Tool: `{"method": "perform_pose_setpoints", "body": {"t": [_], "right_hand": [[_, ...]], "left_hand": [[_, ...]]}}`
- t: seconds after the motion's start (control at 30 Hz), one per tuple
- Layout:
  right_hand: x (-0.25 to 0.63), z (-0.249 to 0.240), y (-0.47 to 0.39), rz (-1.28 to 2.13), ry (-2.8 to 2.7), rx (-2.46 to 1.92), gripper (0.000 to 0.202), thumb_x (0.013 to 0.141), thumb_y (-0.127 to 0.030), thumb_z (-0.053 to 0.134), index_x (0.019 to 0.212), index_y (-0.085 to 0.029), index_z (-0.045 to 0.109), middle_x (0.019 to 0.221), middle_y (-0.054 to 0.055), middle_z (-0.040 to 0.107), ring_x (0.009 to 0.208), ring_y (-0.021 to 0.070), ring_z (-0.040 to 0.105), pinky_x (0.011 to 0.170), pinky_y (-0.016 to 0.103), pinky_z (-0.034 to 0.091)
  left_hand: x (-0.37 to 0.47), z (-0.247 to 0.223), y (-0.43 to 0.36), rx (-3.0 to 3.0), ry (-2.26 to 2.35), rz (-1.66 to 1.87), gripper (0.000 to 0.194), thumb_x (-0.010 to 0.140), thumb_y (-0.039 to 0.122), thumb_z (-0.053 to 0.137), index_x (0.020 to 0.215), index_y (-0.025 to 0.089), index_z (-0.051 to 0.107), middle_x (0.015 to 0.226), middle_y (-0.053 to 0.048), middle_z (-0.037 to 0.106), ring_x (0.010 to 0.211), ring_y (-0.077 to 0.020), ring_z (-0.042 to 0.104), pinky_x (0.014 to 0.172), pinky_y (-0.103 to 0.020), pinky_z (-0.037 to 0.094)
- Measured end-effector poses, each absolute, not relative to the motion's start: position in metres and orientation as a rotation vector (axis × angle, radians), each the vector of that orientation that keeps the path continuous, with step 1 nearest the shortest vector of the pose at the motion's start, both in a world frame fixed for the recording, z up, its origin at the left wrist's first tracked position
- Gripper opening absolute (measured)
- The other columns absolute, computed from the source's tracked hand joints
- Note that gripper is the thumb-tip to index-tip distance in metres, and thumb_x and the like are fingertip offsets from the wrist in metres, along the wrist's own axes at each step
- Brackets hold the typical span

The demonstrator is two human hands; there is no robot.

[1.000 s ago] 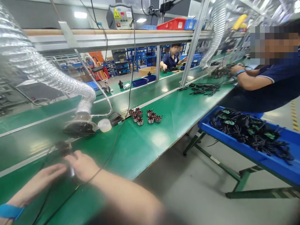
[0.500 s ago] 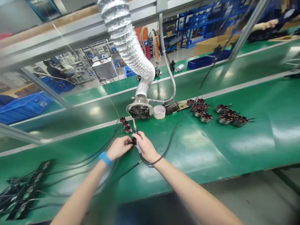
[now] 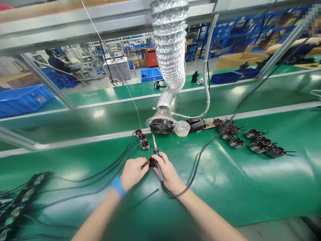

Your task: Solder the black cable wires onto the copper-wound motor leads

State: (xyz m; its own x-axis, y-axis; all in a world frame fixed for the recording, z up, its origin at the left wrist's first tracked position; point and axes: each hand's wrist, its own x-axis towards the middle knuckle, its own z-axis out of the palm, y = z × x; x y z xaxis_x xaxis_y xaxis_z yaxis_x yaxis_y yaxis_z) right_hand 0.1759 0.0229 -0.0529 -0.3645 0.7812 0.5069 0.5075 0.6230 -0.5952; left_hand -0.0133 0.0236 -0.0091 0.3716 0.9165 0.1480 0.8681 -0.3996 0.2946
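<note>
My right hand is wrapped round a soldering iron, its tip pointing away from me. The same hand also steadies a small round motor with copper windings. My left hand, with a blue band at the wrist, pinches the dark wires at the motor's left side. Just beyond the hands, several cabled motors stand in a short row. A loose cable end lies below my right hand.
A fume extractor on a foil duct hangs over the bench's far edge. Right of it are a white tub and an iron stand. Several motors sit at right. A black strip with cables lies at left.
The camera view has shifted, so the bench items appear farther right. Both hands keep their holds on the iron, motor and wires, which appear slightly lower in view.
</note>
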Motion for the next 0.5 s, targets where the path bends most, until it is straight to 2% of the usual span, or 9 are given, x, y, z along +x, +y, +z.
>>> {"method": "perform_pose_setpoints", "body": {"t": [0.17, 0.33, 0.5], "right_hand": [[0.1764, -0.0517, 0.0184, 0.409, -2.046, -1.007, 0.049, 0.092, -0.007, 0.053, 0.136, -0.024, 0.043, 0.125, 0.013, 0.052, 0.105, 0.0225, 0.064, 0.088, 0.037, 0.059], [0.1773, -0.0532, 0.0174, 0.402, -2.063, -0.987, 0.046, 0.094, -0.009, 0.051, 0.137, -0.024, 0.043, 0.124, 0.014, 0.052, 0.111, 0.023, 0.062, 0.091, 0.039, 0.059], [0.1771, -0.0561, 0.0182, 0.43, -2.071, -1.008, 0.045, 0.095, -0.01, 0.053, 0.137, -0.023, 0.044, 0.126, 0.014, 0.052, 0.113, 0.0227, 0.06, 0.093, 0.038, 0.057]], "left_hand": [[-0.0085, -0.0118, 0.0169, 2.381, 1.651, 0.57, 0.018, 0.092, 0.021, 0.053, 0.079, 0.02, 0.065, 0.074, -0.001, 0.07, 0.063, -0.0136, 0.062, 0.06, -0.025, 0.039], [-0.0083, -0.0139, 0.0127, 2.379, 1.612, 0.595, 0.013, 0.093, 0.018, 0.055, 0.098, 0.021, 0.066, 0.089, -0.002, 0.075, 0.072, -0.015, 0.069, 0.065, -0.025, 0.044], [-0.0131, -0.0193, 0.0132, 2.324, 1.597, 0.569, 0.016, 0.096, 0.023, 0.053, 0.088, 0.02, 0.066, 0.08, -0.001, 0.074, 0.067, -0.0143, 0.067, 0.063, -0.025, 0.042]]}}
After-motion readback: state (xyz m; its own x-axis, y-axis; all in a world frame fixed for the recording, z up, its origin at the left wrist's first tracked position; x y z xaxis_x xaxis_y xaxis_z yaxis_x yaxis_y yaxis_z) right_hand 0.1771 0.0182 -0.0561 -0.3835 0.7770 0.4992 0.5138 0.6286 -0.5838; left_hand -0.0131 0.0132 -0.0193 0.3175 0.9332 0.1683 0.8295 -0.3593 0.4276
